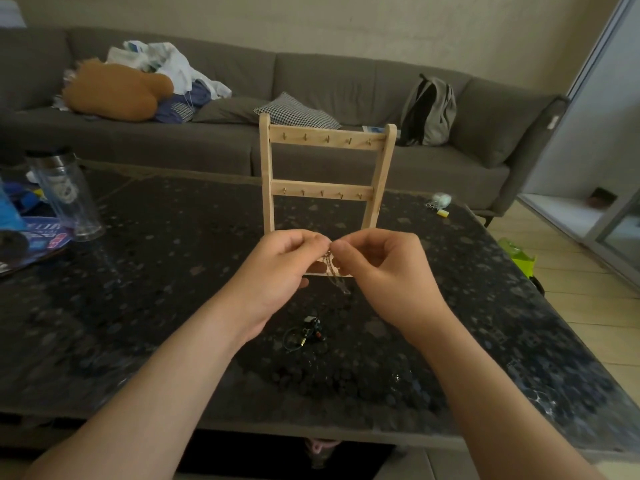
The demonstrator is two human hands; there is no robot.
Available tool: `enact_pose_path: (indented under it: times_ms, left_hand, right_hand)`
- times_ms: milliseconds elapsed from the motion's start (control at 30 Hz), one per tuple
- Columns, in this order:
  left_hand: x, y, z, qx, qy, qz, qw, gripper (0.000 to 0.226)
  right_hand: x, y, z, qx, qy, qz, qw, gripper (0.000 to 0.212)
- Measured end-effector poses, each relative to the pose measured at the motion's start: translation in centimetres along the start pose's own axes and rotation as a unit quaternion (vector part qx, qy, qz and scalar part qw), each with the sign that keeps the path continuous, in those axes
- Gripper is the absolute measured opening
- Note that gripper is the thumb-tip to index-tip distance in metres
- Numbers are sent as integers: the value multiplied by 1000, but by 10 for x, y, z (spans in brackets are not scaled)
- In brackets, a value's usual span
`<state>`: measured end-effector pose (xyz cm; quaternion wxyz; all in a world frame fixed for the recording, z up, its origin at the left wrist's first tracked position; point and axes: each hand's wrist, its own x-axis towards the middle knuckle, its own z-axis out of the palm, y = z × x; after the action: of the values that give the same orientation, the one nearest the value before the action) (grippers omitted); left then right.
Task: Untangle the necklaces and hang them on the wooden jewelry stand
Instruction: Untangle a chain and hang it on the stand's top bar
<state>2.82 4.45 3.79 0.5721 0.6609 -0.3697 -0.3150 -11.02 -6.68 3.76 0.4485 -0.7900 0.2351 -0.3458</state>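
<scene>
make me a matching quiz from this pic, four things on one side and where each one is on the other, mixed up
Things:
1 thin chain necklace
2 dark necklace
3 grey backpack
4 clear bottle

Places:
a on the sofa
b left side of the table
c pinched between the left hand and right hand
d lying on the table between the wrists

Pairs: 1-c, 2-d, 3-a, 4-b

Pale matt wooden stand on a glossy speckled stone table.
</scene>
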Motion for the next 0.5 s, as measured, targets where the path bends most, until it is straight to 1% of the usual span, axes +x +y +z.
enact_pose_path:
  times_ms: [67,200,300,400,500]
  left_hand:
    - [1,0,-1,-13,5,-11,1000,26]
    - [4,-2,-2,-30,20,-44,998,25]
    - [4,-4,-1,-14,3,-65,998,28]
    - [4,-3,1,-5,-11,-70,997,30]
    - [2,-1,2,3,-41,-71,997,33]
  right_hand:
    - [1,1,0,-13,3,1,1000,11]
    - [3,3,1,-12,37,-6,999,13]
    - [3,4,4,2,18,1,1000,16]
    - [2,1,9,86,-21,53,995,22]
    - [4,-2,13,184,-31,124,974,34]
